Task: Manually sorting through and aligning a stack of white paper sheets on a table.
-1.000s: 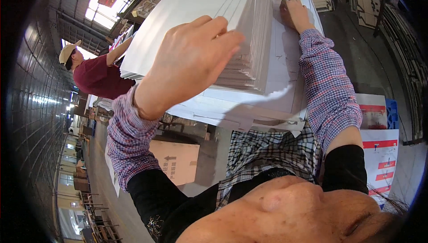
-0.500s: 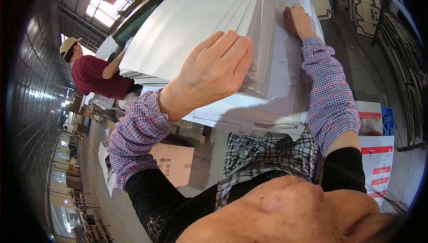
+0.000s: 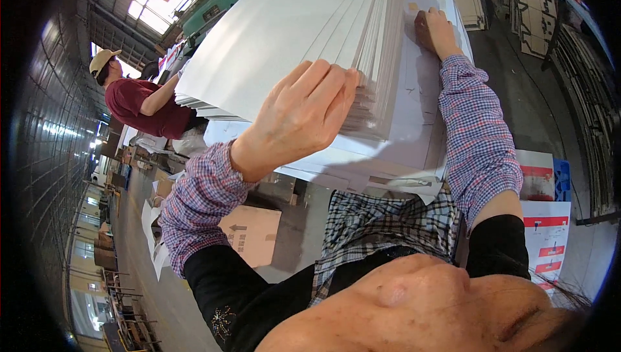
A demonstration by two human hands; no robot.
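A thick stack of large white sheets [image 3: 259, 35] stands in front of me, its layers fanned apart along the right edge. My left hand [image 3: 297, 109] is closed at the near right corner of the stack, thumb and fingers pinching sheet edges. How many sheets are in the pinch is hidden by the fingers. To the right of the stack, my right hand [image 3: 438, 34] rests on a lower layer of white sheets [image 3: 414, 103], with its fingers curled. Whether anything is under those fingers cannot be seen. Checked sleeves cover both forearms.
At the left a person in a dark red shirt [image 3: 143, 103] stands by the stack's far side, near a green machine [image 3: 210, 12]. A cardboard box [image 3: 252, 235] sits on the floor below. Printed red-and-white sheets [image 3: 546, 239] and a blue crate [image 3: 561, 179] are at the right.
My left hand has moved slightly down and left at the stack's corner, still pinched. My right hand has hardly moved. Behind the stack, more of the green machine shows.
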